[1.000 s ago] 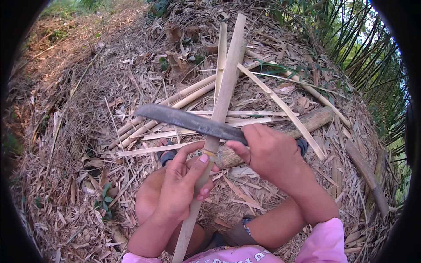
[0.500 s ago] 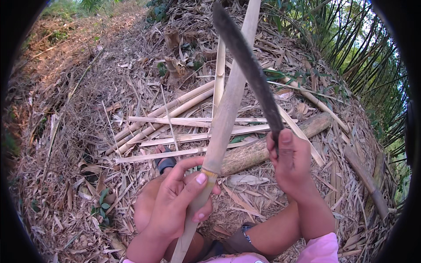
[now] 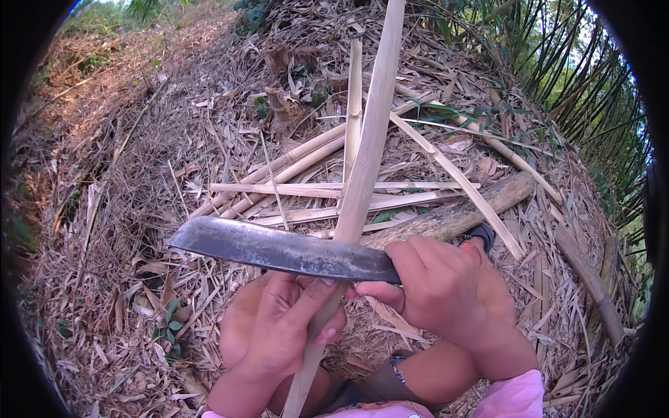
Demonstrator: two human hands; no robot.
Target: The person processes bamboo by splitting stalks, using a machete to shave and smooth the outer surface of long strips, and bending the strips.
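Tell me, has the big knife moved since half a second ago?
Yes. The knife was raised with its blade pointing up past the log; now it lies level across the bamboo strip, in front of the log, gripped by the right hand.

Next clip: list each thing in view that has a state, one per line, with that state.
Left hand: closed around the bamboo strip.
Right hand: gripping the knife handle.
Bamboo strip: held slanting up and away, under the blade.
Knife: blade lying across the strip, tip pointing left.
Split slats: loose on the ground, crossing one another.
Log: lying on the leaf litter.
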